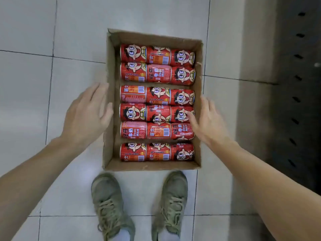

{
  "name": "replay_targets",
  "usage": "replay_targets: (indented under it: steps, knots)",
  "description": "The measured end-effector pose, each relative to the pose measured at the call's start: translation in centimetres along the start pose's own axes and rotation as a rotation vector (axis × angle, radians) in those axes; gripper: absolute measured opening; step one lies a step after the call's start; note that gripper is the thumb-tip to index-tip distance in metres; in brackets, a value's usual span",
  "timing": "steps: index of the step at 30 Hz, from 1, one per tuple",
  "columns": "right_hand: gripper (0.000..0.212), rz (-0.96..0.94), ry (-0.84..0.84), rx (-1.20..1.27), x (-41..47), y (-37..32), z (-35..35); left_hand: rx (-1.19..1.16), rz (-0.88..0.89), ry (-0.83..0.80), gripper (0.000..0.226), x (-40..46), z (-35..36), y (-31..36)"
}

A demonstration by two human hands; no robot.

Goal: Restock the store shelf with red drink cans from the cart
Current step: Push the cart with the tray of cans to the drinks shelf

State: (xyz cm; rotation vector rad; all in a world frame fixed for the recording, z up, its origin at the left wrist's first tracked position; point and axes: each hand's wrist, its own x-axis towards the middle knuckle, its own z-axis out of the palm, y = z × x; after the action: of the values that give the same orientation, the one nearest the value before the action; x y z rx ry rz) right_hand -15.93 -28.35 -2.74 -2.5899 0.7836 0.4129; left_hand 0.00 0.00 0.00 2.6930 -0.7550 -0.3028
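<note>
Both arms are out over the cardboard box (pixel 109 94) on the tiled floor (pixel 26 84), and it's packed with red drink cans (pixel 157 103) lying on their sides, three across, six rows deep. The left hand (pixel 86 112) hangs just outside the box's left wall, fingers spread and relaxed, gripping nothing; whether it touches the cardboard I can't tell. The right hand (pixel 206 122) sits over the opposite wall, fingers loosely straight, its thumb reaching in over the nearest can in the fourth row, nothing held. The shoes (pixel 109 204) are planted squarely just behind the box, a steady stance. This looks like the reach-in, task barely begun (no can is out yet). To do it well, I'd say curl the right fingers round that can directly under the thumb, get a full wrap and lift straight up so its neighbours don't roll, while the left palm steadies the wall beside it. The dark shelving upright (pixel 298 84) stands well off beyond the right hand.
</note>
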Motion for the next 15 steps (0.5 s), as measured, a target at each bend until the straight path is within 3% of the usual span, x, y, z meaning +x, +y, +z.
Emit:
replay_targets:
  steps: [5,10,15]
  knots:
    - [0.073,0.035,0.123,0.022,3.1,1.5,3.4,-0.077,-0.177,-0.083,0.059,1.9,4.4,-0.2]
    - [0.073,0.049,0.1,0.048,3.5,1.3,5.0,-0.169,-0.327,-0.075,0.075,2.2,7.3,0.4]
    - [0.081,0.115,0.07,0.116,3.8,2.1,5.0,-0.084,-0.378,-0.121,0.082,2.7,8.2,-0.6]
